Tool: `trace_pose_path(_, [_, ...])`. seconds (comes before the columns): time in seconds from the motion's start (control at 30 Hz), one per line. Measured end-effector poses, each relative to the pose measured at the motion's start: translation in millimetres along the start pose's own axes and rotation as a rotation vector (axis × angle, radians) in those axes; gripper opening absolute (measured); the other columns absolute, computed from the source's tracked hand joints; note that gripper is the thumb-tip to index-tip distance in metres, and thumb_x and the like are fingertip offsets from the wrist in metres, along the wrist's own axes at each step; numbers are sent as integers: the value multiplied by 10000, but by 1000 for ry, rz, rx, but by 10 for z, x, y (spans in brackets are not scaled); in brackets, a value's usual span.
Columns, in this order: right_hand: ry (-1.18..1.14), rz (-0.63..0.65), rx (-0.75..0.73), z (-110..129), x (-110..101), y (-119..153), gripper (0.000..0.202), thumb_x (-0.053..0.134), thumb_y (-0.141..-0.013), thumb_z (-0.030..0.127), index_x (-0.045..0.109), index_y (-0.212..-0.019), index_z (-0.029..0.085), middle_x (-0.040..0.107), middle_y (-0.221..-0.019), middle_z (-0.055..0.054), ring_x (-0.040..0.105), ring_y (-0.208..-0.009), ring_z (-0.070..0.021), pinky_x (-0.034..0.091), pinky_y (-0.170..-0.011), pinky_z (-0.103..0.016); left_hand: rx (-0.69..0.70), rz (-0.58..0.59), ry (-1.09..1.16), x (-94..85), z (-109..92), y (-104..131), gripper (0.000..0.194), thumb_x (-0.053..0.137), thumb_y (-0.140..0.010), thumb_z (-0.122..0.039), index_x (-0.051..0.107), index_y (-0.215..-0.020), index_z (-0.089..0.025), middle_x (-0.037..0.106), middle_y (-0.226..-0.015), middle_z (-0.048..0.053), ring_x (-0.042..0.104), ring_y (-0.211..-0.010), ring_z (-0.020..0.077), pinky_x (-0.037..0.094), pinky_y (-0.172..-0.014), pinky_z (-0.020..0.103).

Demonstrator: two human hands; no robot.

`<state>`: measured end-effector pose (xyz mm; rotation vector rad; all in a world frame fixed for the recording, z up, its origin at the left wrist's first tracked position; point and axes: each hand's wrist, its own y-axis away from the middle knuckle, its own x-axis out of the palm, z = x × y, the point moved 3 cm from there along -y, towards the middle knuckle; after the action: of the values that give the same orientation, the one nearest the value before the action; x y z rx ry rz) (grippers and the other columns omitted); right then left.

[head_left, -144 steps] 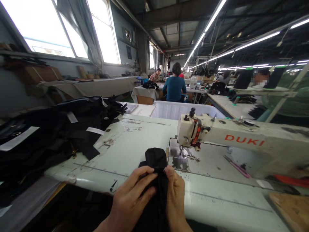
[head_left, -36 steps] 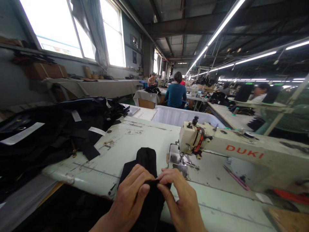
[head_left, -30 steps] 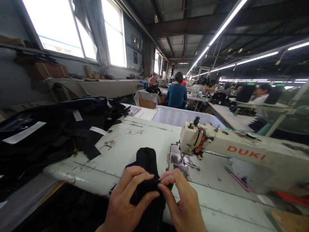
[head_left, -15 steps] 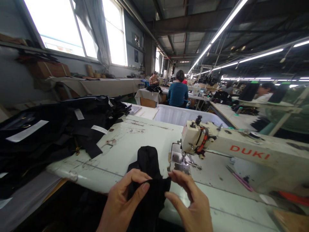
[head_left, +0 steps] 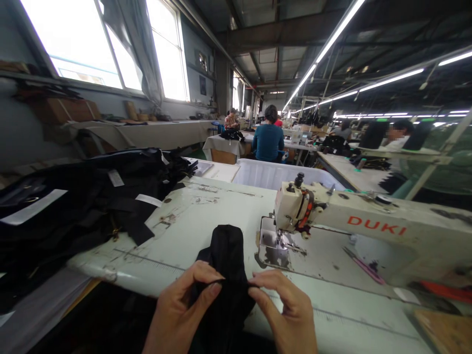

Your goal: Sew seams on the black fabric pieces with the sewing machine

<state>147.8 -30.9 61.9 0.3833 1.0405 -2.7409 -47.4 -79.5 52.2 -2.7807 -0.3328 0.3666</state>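
A piece of black fabric (head_left: 228, 255) lies over the front edge of the pale sewing table, its lower part hanging toward me. My left hand (head_left: 188, 300) pinches the fabric's edge between thumb and forefinger. On the other side, my right hand (head_left: 280, 305) pinches the same edge, so a short stretch of it runs between the two hands. Just beyond my right hand stands a sewing machine (head_left: 332, 211) marked DUKI, its needle area lit. No fabric lies under its presser foot.
A heap of black fabric pieces (head_left: 81, 196) with white labels covers the left side. Pink-handled snips (head_left: 365, 266) lie beneath the machine arm. Behind the table is a white plastic bin (head_left: 258, 172). A person in a blue top (head_left: 268, 140) sits farther back.
My right thumb and forefinger have closed on the fabric edge; they were apart before. The view has shifted slightly, and the left hand still pinches the cloth.
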Motion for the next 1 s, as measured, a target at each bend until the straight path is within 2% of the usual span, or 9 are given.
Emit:
trace_pose_path(0.13, [24,69,8,72,11,-52,98,686,-820,146,672,-861,234,688,-831,4,669,-795,-163,544,-727,-231,9,-1,-47,-28,14,-24,120,620,-892,-300,669,-814,-223,711,-856,22,632,-996,213,398,-1057,367])
trace_pose_path(0.3, [76,143,15,153,54,-89,225,760,-764,182,700,-969,252,636,-757,20,635,-712,-153,519,-646,-232,50,-19,-68,-56,-14,-32,107,635,-872,-285,671,-785,-236,719,-824,13,650,-994,218,374,-1088,396])
trace_pose_path(0.43, [63,192,104,70,106,-59,51,736,-797,201,708,-808,242,593,-717,26,606,-655,-132,491,-592,-215,10,10,-85,-50,25,-35,146,623,-874,-316,673,-784,-213,707,-831,41,646,-989,233,485,-955,347])
trace_pose_path(0.57, [7,127,170,39,276,-131,121,703,-792,136,634,-721,206,579,-758,18,595,-729,-136,477,-672,-227,-33,94,-190,-171,22,-158,201,561,-910,-357,645,-812,-202,666,-806,31,645,-801,199,521,-711,257])
trace_pose_path(0.67, [-124,2,205,60,505,-230,137,634,-805,127,569,-704,192,587,-881,-20,593,-850,-158,477,-752,-254,144,147,-425,-366,-216,-434,214,574,-898,-388,640,-792,-214,652,-786,13,623,-736,181,477,-682,233])
trace_pose_path(0.73, [-211,-30,288,-2,659,-252,166,623,-837,256,523,-715,203,549,-794,-4,575,-749,-150,461,-603,-223,325,251,-571,-387,-423,-726,231,563,-890,-413,659,-815,-218,647,-810,7,612,-735,169,452,-681,222])
trace_pose_path(0.8, [-244,4,464,-168,748,-200,260,547,-897,396,431,-737,227,479,-626,49,540,-570,-125,412,-480,-200,336,475,-675,-207,-498,-1066,245,565,-882,-399,657,-768,-202,601,-718,-22,561,-645,130,404,-619,196])
trace_pose_path(0.87, [-174,47,600,-396,706,-95,291,412,-954,467,356,-769,249,433,-514,88,500,-422,-117,377,-401,-195,210,732,-616,176,-398,-1360,179,642,-818,-323,645,-700,-188,593,-683,-29,554,-673,131,392,-628,192])
trace_pose_path(1.0, [96,80,668,-887,258,59,237,368,-970,358,352,-756,257,438,-380,98,485,-293,-152,342,-326,-213,159,943,-486,1158,151,-1653,247,712,-815,-329,612,-664,-161,587,-618,-40,548,-579,109,455,-600,225])
